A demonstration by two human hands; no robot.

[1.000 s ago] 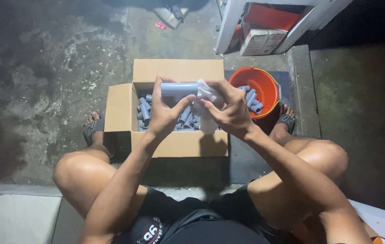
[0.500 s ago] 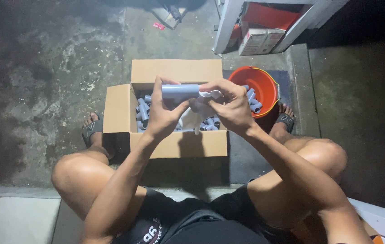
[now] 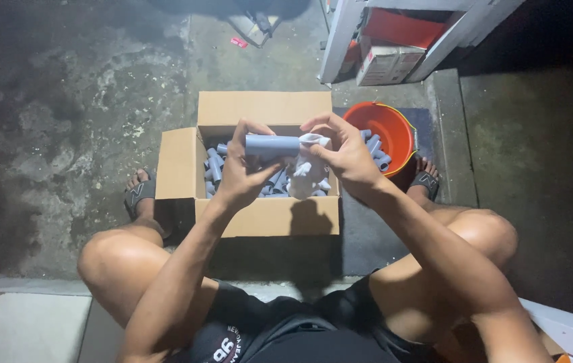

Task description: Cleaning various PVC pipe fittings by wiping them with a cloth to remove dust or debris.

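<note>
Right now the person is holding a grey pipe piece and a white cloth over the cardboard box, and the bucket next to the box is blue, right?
Not quite: the bucket is orange, not blue, as the head view shows. The rest holds: the left hand holds the grey pipe piece and the right hand holds the white cloth over the cardboard box.

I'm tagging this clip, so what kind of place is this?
Probably a home yard or back porch at night: stained concrete floor, a cardboard box of grey pipe pieces and an orange bucket set on the ground.
</note>
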